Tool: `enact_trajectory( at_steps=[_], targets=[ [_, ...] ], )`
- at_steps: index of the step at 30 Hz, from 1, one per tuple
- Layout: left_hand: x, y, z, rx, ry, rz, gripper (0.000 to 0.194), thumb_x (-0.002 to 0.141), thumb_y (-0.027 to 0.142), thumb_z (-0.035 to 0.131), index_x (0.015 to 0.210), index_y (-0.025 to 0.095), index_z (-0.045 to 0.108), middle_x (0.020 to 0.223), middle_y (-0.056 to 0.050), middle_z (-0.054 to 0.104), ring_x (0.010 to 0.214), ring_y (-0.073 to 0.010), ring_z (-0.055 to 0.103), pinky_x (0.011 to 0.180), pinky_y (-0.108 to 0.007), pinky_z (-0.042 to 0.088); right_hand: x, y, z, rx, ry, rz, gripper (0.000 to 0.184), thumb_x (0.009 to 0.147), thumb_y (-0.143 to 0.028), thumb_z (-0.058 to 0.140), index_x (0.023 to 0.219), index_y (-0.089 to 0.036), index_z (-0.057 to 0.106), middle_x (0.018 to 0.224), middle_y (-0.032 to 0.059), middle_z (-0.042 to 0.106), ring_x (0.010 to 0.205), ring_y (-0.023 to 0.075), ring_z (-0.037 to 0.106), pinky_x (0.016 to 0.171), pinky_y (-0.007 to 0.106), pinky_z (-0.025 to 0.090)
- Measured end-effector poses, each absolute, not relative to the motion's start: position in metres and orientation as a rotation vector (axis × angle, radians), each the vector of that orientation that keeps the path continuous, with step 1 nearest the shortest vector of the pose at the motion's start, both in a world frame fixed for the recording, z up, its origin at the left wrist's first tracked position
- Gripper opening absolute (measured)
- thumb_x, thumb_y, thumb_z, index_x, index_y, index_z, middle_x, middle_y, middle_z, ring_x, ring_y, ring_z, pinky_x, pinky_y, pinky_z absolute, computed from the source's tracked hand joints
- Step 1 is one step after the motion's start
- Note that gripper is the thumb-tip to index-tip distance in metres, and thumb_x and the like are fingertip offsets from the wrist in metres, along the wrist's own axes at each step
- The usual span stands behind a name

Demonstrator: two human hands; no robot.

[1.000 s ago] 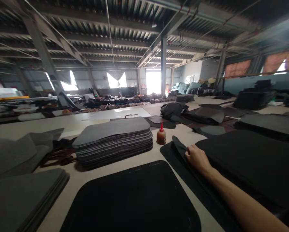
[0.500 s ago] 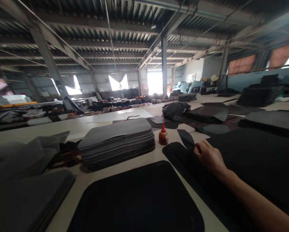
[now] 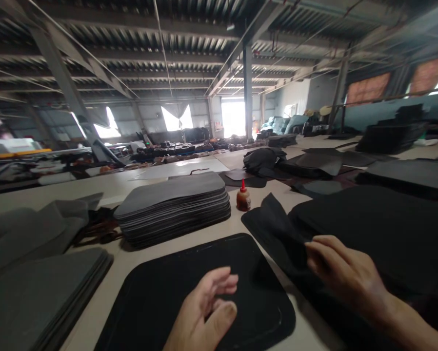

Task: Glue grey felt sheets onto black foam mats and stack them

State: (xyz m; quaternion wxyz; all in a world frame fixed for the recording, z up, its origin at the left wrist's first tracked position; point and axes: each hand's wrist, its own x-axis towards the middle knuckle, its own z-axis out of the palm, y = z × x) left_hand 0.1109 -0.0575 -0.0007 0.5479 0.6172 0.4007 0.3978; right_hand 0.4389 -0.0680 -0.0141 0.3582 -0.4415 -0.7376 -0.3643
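Observation:
My right hand (image 3: 345, 273) pinches the edge of a thin black sheet (image 3: 273, 224), whose far corner stands up off the dark pieces on the right. Over the near part of a black rounded panel (image 3: 160, 278) hovers my left hand (image 3: 208, 309), thumb and fingers apart and nothing between them. That panel lies flat on the pale tabletop (image 3: 200, 231). Beyond it a thick stack of grey rounded sheets (image 3: 175, 209) rests beside a small bottle (image 3: 243, 197) with a red nozzle and brown contents.
More grey sheets (image 3: 39, 297) are piled at the near left, with crumpled grey material (image 3: 32, 224) behind them. A broad dark stack (image 3: 387, 229) covers the right side. A bunched black piece (image 3: 265, 158) and further stacks (image 3: 412, 175) lie toward the back.
My left hand has come into view over the black panel. My right hand has drawn nearer with the black sheet, more of which is now lifted.

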Motion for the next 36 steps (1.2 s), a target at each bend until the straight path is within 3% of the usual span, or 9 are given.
enact_trajectory(
  at_steps=[4, 11, 15, 17, 20, 23, 28, 32, 36],
  targets=[
    [0.153, -0.036, 0.024, 1.328, 0.756, 0.819, 0.089, 0.077, 0.060, 0.078, 0.147, 0.018, 0.043, 0.144, -0.019, 0.055, 0.127, -0.0306, 0.058, 0.104, -0.040, 0.049, 0.426, -0.101, -0.026, -0.999, -2.061, -0.938, 0.016, 0.099, -0.014, 0.056, 0.112, -0.013, 0.065, 0.105, 0.0111, 0.070, 0.088, 0.0181, 0.068, 0.073, 0.027, 0.054],
    [0.188, -0.034, 0.037, 1.445, 0.817, 0.801, 0.019, 0.090, 0.034, 0.064, 0.096, 0.017, 0.069, 0.086, -0.003, 0.068, 0.081, -0.0180, 0.061, 0.074, -0.028, 0.048, 0.408, -0.120, -0.024, -1.057, -2.096, -0.614, 0.020, 0.098, -0.021, 0.055, 0.118, -0.018, 0.061, 0.116, 0.0104, 0.066, 0.105, 0.0195, 0.066, 0.092, 0.028, 0.056],
    [0.187, -0.059, 0.045, 1.783, 0.623, 0.695, 0.014, 0.094, 0.027, 0.058, 0.093, 0.018, 0.068, 0.080, 0.002, 0.062, 0.074, -0.0123, 0.054, 0.068, -0.023, 0.042, 0.406, -0.122, -0.006, -1.195, -1.998, -0.142, 0.078, 0.088, -0.052, 0.071, 0.149, -0.017, 0.039, 0.143, 0.0174, 0.050, 0.130, 0.0293, 0.055, 0.098, 0.034, 0.058],
    [0.183, -0.068, 0.053, 1.845, 0.569, 0.665, 0.016, 0.096, 0.028, 0.056, 0.090, 0.018, 0.067, 0.076, 0.003, 0.059, 0.069, -0.0106, 0.050, 0.063, -0.022, 0.040, 0.410, -0.122, -0.002, -1.211, -2.081, 0.061, 0.070, 0.088, -0.045, 0.072, 0.148, -0.023, 0.043, 0.131, 0.0124, 0.061, 0.115, 0.0260, 0.065, 0.089, 0.029, 0.062],
    [0.169, -0.068, 0.061, 1.880, 0.613, 0.803, 0.021, 0.098, 0.034, 0.056, 0.092, 0.019, 0.069, 0.080, 0.001, 0.063, 0.072, -0.0118, 0.054, 0.067, -0.022, 0.043, 0.428, -0.117, -0.008, -1.212, -2.187, 0.241, 0.028, 0.093, -0.029, 0.065, 0.121, -0.030, 0.066, 0.099, 0.0023, 0.071, 0.089, 0.0207, 0.071, 0.077, 0.025, 0.062],
    [0.142, -0.057, 0.064, 1.805, 0.783, 1.040, 0.023, 0.096, 0.041, 0.061, 0.101, 0.021, 0.071, 0.092, -0.001, 0.070, 0.084, -0.0164, 0.063, 0.077, -0.025, 0.048, 0.458, -0.111, -0.020, -1.294, -2.087, 0.281, 0.010, 0.094, -0.031, 0.063, 0.097, -0.027, 0.072, 0.092, 0.0032, 0.070, 0.084, 0.0217, 0.070, 0.064, 0.024, 0.058],
    [0.091, -0.043, 0.059, 1.349, 0.862, 1.460, 0.027, 0.081, 0.034, 0.080, 0.104, 0.021, 0.072, 0.101, -0.002, 0.075, 0.093, -0.0207, 0.070, 0.086, -0.029, 0.056, 0.488, -0.109, -0.021, -1.433, -1.742, 0.600, 0.024, 0.085, -0.046, 0.072, 0.078, -0.023, 0.072, 0.080, 0.0081, 0.067, 0.069, 0.0205, 0.065, 0.057, 0.024, 0.053],
    [0.061, -0.051, 0.055, 1.022, 0.995, 1.543, 0.035, 0.074, 0.024, 0.084, 0.106, 0.019, 0.071, 0.094, 0.000, 0.077, 0.080, -0.0171, 0.072, 0.072, -0.024, 0.060, 0.474, -0.109, -0.020, -1.534, -1.068, 1.041, 0.046, 0.063, -0.050, 0.091, 0.094, -0.021, 0.073, 0.087, 0.0083, 0.071, 0.072, 0.0222, 0.066, 0.057, 0.025, 0.054],
    [0.029, -0.063, 0.045, 0.773, 1.306, 1.516, 0.030, 0.068, 0.016, 0.086, 0.094, 0.017, 0.072, 0.087, 0.003, 0.078, 0.064, -0.0103, 0.067, 0.061, -0.016, 0.058, 0.439, -0.096, -0.030, -1.379, -0.959, 1.266, 0.046, 0.069, -0.052, 0.088, 0.085, -0.016, 0.064, 0.069, 0.0012, 0.062, 0.055, 0.0118, 0.054, 0.047, 0.020, 0.044]
  ],
)
